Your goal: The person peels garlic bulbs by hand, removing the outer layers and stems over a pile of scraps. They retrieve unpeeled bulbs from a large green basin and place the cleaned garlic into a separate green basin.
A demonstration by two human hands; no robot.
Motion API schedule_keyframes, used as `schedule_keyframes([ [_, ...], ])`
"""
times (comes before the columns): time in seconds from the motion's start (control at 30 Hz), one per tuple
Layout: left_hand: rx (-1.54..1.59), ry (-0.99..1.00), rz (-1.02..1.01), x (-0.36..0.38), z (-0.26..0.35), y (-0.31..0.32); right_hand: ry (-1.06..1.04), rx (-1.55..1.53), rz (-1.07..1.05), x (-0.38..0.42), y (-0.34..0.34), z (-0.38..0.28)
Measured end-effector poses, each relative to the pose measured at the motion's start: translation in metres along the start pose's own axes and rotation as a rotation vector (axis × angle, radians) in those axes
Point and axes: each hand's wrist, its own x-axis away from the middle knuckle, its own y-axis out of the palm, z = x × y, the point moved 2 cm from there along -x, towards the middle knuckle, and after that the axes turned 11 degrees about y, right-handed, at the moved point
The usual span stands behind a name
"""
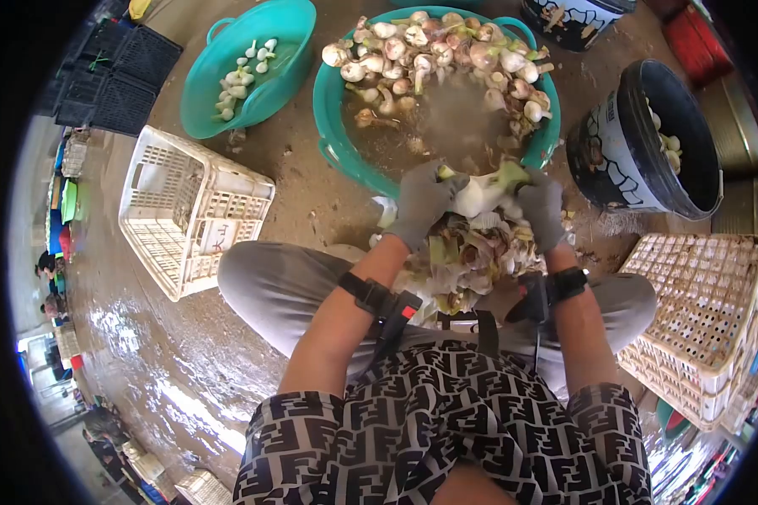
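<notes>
Both hands wear grey gloves and come together over the near rim of a large teal tub [328,109]. A pale garlic bulb [477,195] with a green stalk end is stretched between them. My left hand [423,204] closes on its left side, fingers curled. On the green end at the right, my right hand [542,206] is closed as well. Beneath the hands lies a heap of garlic peels and stalks [472,265] between the knees. The tub holds murky water and unpeeled garlic bulbs [396,49] piled along its far side.
At the upper left, a teal basin [202,97] holds several clean white bulbs [237,80]. A black bucket [611,160] with garlic stands right of the tub. White plastic crates [195,210] flank me on the left and right; black crates [139,71] sit farther back on wet ground.
</notes>
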Motion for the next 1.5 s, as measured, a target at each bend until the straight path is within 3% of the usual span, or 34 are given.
schedule_keyframes([
  [0.07,0.167,0.043,-0.089,0.005,0.001,0.000,-0.106,0.164,0.147,-0.013,-0.016,0.017],
  [0.17,0.641,-0.046,-0.382,0.015,0.032,-0.019,0.040,0.385,-0.045,-0.028,-0.028,0.055],
  [0.27,0.662,0.301,-0.296,0.009,0.036,-0.026,0.056,1.140,-0.655,-0.023,-0.024,0.072],
  [0.37,0.702,0.103,-0.217,0.005,0.031,-0.035,-0.016,0.999,-0.220,0.007,-0.047,0.012],
  [0.47,0.444,0.062,-0.190,0.003,0.016,-0.031,-0.222,0.496,-0.146,0.021,-0.047,-0.035],
  [0.57,0.241,0.212,-0.200,0.009,0.009,-0.006,-0.272,-0.056,-0.449,0.044,-0.013,-0.050],
  [0.6,0.360,0.082,-0.255,0.012,0.009,0.000,-0.183,-0.202,-0.514,0.044,-0.005,-0.043],
  [0.67,0.277,0.206,-0.143,0.007,0.002,0.008,-0.001,-0.489,-0.632,0.041,0.007,-0.029],
  [0.7,0.236,0.269,-0.089,0.005,0.006,0.007,-0.108,-0.484,-0.542,0.041,0.004,-0.031],
  [0.77,0.394,0.013,-0.231,0.009,0.007,0.009,-0.311,-0.467,-0.358,0.044,-0.004,-0.035],
  [0.83,0.596,-0.327,-0.486,0.006,0.009,0.014,-0.223,-0.473,-0.397,0.034,-0.003,-0.024],
  [0.9,0.475,-0.353,-0.469,0.002,-0.002,0.024,-0.166,-0.426,-0.378,0.028,-0.002,-0.013],
  [0.93,0.415,-0.366,-0.459,0.001,-0.009,0.030,-0.055,-0.618,-0.377,0.024,0.004,0.002],
  [1.03,0.240,-0.013,-0.475,0.011,-0.014,0.045,0.232,-1.169,-0.369,0.001,0.008,0.021],
  [1.13,-0.071,0.125,-0.917,0.002,0.003,0.038,0.258,-1.616,-0.466,-0.028,-0.061,-0.011],
  [1.23,-0.145,0.052,-0.387,-0.031,-0.020,0.014,-0.093,-1.946,-0.790,-0.045,-0.129,-0.048],
  [1.3,-0.333,0.030,-0.080,-0.068,-0.050,-0.001,0.013,-2.053,-0.912,-0.049,-0.125,-0.034],
  [1.33,-0.438,-0.027,-0.037,-0.085,-0.071,-0.001,0.068,-2.101,-0.976,-0.050,-0.119,-0.026],
  [1.4,-0.649,-0.146,0.052,-0.108,-0.110,0.000,0.200,-1.802,-0.705,-0.043,-0.081,-0.020],
  [1.47,-0.498,-0.216,-0.092,-0.114,-0.130,0.004,0.312,-1.493,-0.439,-0.033,-0.039,-0.009],
  [1.5,-0.417,-0.249,-0.163,-0.116,-0.134,0.007,0.355,-1.336,-0.576,-0.035,-0.022,0.008],
])
